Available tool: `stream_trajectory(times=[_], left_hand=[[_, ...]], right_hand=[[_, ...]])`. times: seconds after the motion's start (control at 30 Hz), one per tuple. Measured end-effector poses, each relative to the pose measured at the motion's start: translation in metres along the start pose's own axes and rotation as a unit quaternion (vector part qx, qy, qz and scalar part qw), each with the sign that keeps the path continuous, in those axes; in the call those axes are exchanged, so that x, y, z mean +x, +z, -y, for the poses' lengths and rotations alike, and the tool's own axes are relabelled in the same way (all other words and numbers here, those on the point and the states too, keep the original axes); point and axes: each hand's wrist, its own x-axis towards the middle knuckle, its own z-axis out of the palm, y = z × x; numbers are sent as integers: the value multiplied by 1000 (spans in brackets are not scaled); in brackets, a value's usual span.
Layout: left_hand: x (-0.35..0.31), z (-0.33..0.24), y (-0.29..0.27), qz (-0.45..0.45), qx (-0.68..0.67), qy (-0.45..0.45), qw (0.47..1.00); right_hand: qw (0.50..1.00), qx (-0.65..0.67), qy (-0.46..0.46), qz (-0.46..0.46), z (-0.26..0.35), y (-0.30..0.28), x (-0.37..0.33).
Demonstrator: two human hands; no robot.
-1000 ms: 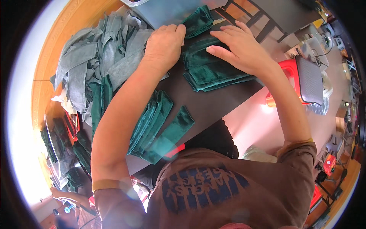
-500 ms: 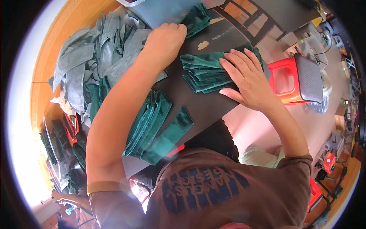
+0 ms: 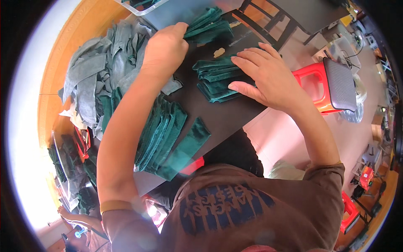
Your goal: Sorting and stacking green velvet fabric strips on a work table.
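Folded green velvet strips (image 3: 210, 28) lie near the far edge of the dark table, in front of a bluish plastic bin. The closed fingers of my left hand (image 3: 166, 49) grip their left end. My right hand (image 3: 270, 80), fingers apart, rests over the right end of a second stack of green velvet strips (image 3: 214, 77), its thumb along the near side. Between my arms, more green strips (image 3: 161, 130) stand fanned in a row beside my left forearm. A single green strip (image 3: 187, 147) lies flat at their right.
A large heap of grey-backed fabric pieces (image 3: 90, 71) covers the table's left side. The plastic bin (image 3: 180, 14) stands at the back. Right of the table are a red stool (image 3: 312, 84) and a dark chair frame (image 3: 268, 25). Another person's arm (image 3: 77, 216) shows at lower left.
My left hand has shifted left, and the strips in it show more spread out. My right hand has slid slightly left over its stack, its fingers still apart.
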Motion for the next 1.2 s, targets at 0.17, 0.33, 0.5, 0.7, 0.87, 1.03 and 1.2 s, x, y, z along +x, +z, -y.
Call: stream_trajectory(times=[0.17, 0.33, 0.5, 0.7, 0.87, 1.03, 1.2], left_hand=[[0, -13, -39, 23, -90, -89, 992], [-10, -26, -88, 104, -318, -194, 922], [-49, -76, -136, 113, -478, -261, 831], [-127, -114, -140, 52, -358, -189, 913], [-179, -130, -129, -62, -247, -66, 965], [-224, -122, -145, -98, -232, -52, 966], [-252, -109, -162, -163, -302, -127, 931]], right_hand=[[1000, 0, 7, -2, 1, -3, 5], [972, 200, 101, -71, 37, -18, 5], [568, 766, 294, -52, 94, -24, -3], [494, 827, 266, -12, 144, -25, 0], [514, 836, 189, 19, 166, 0, -12], [450, 858, 191, 160, 181, 1, -17], [408, 865, 141, 253, 194, 14, -13]])
